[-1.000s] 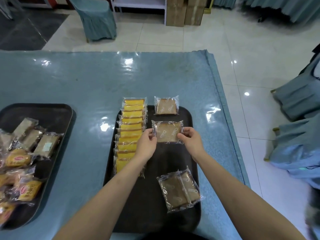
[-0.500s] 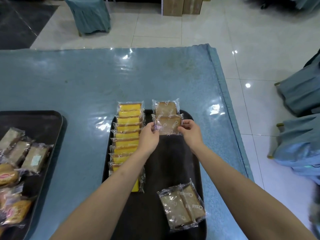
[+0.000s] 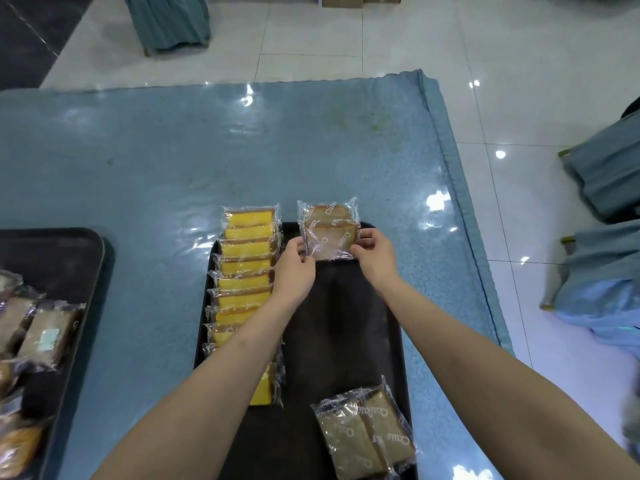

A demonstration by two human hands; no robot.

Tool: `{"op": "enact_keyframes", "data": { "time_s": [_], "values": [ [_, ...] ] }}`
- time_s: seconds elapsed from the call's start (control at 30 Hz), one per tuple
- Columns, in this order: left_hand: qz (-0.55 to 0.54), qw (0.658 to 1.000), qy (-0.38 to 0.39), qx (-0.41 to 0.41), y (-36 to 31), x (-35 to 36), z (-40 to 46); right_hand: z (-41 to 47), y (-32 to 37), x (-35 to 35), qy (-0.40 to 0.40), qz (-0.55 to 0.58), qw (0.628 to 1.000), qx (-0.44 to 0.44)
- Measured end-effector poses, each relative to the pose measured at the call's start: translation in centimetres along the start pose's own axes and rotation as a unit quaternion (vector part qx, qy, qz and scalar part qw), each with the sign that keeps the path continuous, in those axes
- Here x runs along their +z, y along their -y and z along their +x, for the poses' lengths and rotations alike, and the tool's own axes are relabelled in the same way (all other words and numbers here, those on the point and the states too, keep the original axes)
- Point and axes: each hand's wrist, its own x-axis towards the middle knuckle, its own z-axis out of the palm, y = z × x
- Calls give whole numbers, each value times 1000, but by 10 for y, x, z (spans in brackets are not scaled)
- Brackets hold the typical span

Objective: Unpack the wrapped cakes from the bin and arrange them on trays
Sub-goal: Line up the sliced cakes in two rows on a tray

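Both hands are pinching a clear-wrapped brown cake slice point(image 3: 329, 241) by its side edges, the left hand point(image 3: 294, 268) and right hand point(image 3: 375, 252) with fingers curled onto the film, at the far end of the black rectangular tray point(image 3: 346, 323), overlapping another brown slice point(image 3: 327, 211). White wrapper lettering is perhaps reading "Cake". A row of yellow wrapped slices point(image 3: 246, 271) is lining the tray's left side.

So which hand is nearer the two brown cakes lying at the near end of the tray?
Right, narrowly. The right hand sits almost straight beyond the two brown cakes up the tray; the left hand sits beyond them and further left. Both grip another brown cake.
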Motion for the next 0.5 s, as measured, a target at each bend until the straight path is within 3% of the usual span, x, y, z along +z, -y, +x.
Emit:
{"op": "enact_keyframes", "data": {
  "time_s": [0.23,0.5],
  "values": [
    [-12,1000,-5,-20,3,7,9,12,-6,4,-4,-11,1000,-4],
    [56,998,-7,9,1,17,13,18,-10,10,-26,-14,1000,-1]
  ]
}}
